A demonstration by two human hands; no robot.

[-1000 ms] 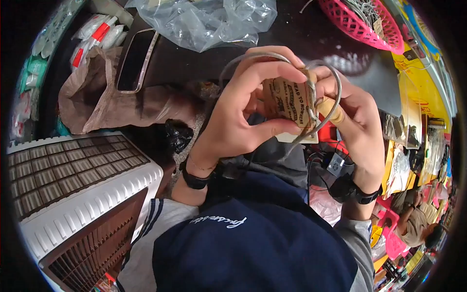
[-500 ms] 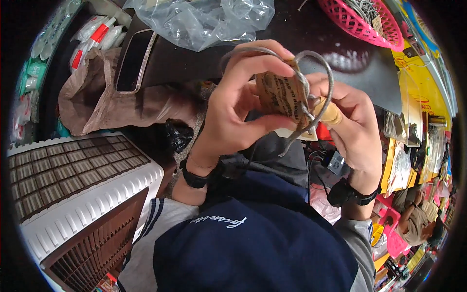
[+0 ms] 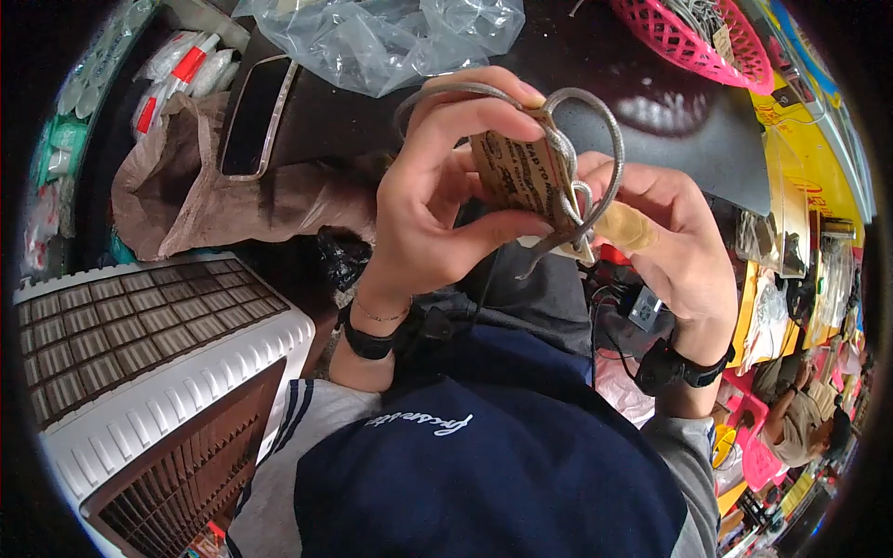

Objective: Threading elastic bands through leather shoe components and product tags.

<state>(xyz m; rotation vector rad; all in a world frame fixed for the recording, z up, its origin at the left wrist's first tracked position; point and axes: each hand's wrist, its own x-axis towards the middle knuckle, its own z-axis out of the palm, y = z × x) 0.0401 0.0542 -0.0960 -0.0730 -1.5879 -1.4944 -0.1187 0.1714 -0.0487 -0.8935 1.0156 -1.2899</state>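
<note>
My left hand [image 3: 420,209] grips a brown printed cardboard tag [image 3: 514,172] by its edges, fingers along the top and thumb below. A grey braided cord [image 3: 619,149] curls in a loop off the tag's right edge, with a knot-like crossing there and one loose end hanging down. Close against that edge is my right hand [image 3: 688,246], its thumb wrapped in a tan bandage and pressed at the cord. Part of the cord lies behind the fingers, so the exact pinch is hidden. A pale edge shows beneath the tag.
On the dark table lie a clear plastic bag [image 3: 391,42], a phone [image 3: 258,116] and brown cloth [image 3: 270,200]. A pink basket [image 3: 684,42] holding grey cords stands at the far right. A white-and-brown air cooler [image 3: 177,372] is at my left. Another person [image 3: 805,409] sits at the right edge.
Both hands have shifted; the tag and cord have moved a little left and up. My right thumb now lies flatter beside the cord crossing.
</note>
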